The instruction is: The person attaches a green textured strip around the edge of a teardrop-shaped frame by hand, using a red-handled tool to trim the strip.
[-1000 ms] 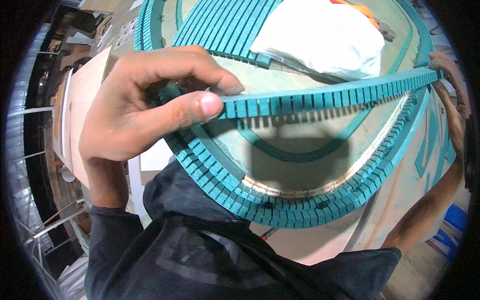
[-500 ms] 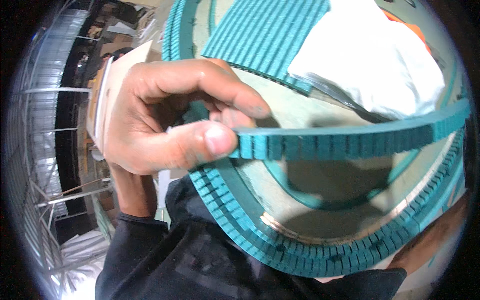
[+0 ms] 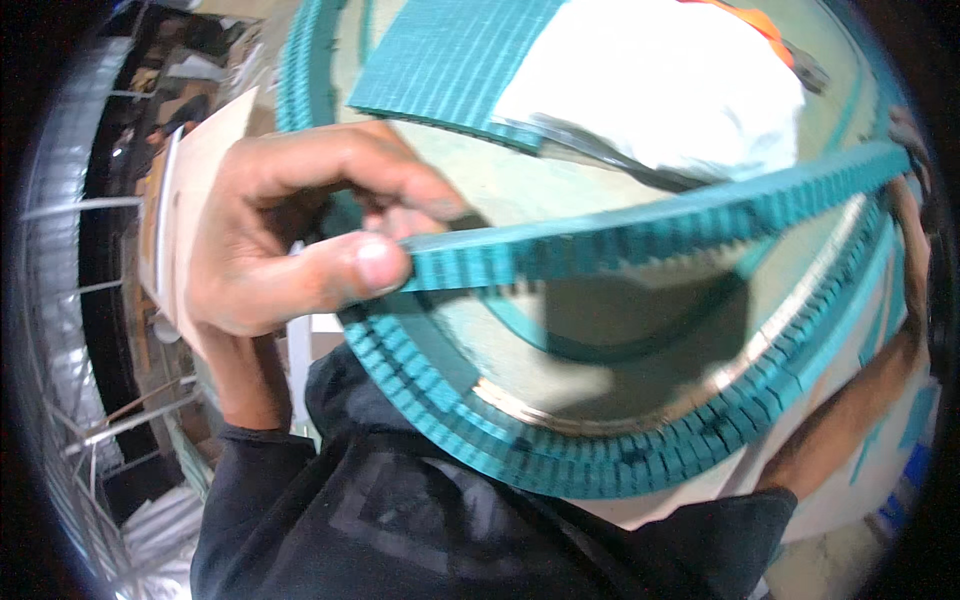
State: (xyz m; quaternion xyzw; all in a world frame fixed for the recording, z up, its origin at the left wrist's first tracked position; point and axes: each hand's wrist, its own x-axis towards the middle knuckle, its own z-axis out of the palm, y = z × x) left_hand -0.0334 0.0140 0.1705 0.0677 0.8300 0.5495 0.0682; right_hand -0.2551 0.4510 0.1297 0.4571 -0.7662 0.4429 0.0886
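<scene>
A long teal strip, its lower face cut with closely spaced slots, stretches across the view and bows slightly. My left hand is closed on its left end, pinching it between thumb and fingers. At the far right, my right hand grips the other end, dim and partly out of sight near the rim. Below the strip lies a curved teal rim of slotted pieces in rows, close against my dark shirt. A pale band runs along part of its inner side.
Beyond the strip lies a grooved teal panel, partly covered by a white cloth or bag. Something orange shows behind that. On the left are a pale board and metal framing.
The strip's right end has risen in view, and my right hand has come into sight there. My left hand keeps its pinch. The whole scene has shifted left and up.
</scene>
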